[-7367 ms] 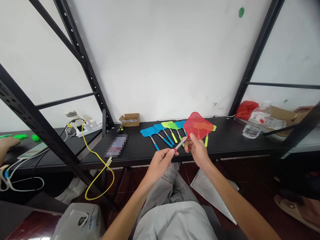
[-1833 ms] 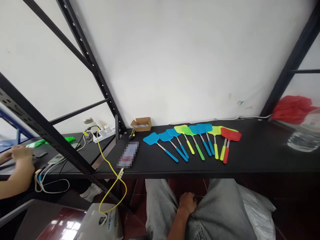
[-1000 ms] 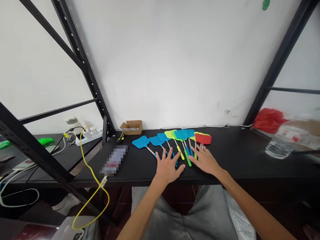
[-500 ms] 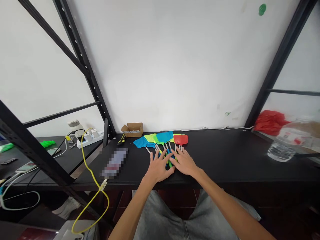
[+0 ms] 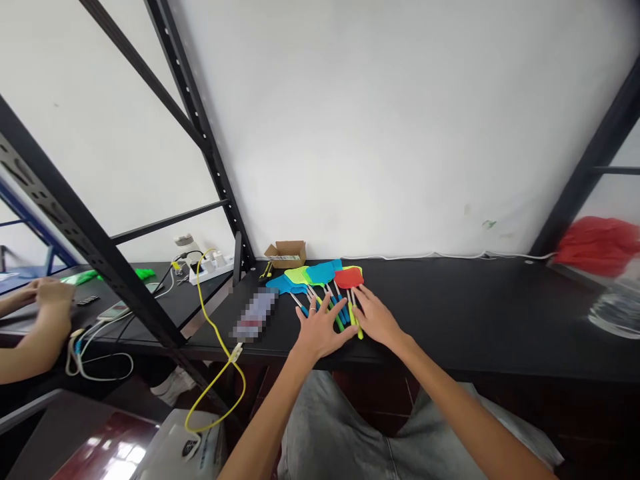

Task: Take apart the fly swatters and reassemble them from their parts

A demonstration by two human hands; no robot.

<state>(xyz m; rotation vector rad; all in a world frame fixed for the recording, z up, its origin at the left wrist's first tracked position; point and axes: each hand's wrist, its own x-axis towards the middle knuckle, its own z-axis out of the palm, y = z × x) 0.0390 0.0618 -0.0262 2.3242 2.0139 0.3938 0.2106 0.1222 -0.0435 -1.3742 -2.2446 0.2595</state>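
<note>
Two bare hands out over one black worktop (image 5: 465,320). Left hand (image 5: 320,331): fingers spread wide and loose over the handles, with one ring on. Right hand (image 5: 379,319): fingers loose too, stretched out at the right side of the heap, right by two yellow handles (image 5: 358,323).

Under and just past the fingers, one heap of fly swatters (image 5: 323,273), flat on the worktop, heads away, handles near the body. Just one red head (image 5: 349,278), straight past the right fingertips. To the left of it, blue heads, with bits of yellow and green peeking out. Cannot count these, too piled up. By the left thumb, one green handle (image 5: 341,325), with two blue handles (image 5: 345,311) close by.

To the left of the left fingers, one phone (image 5: 257,313) and one yellow cable (image 5: 212,319). Past them, one small brown box (image 5: 287,257) and one yellow and black tool (image 5: 267,271). Far left, two hands of another person (image 5: 56,292). Far right of the right fingers, one red bag (image 5: 597,245) and one blurry clear bottle (image 5: 617,312).
</note>
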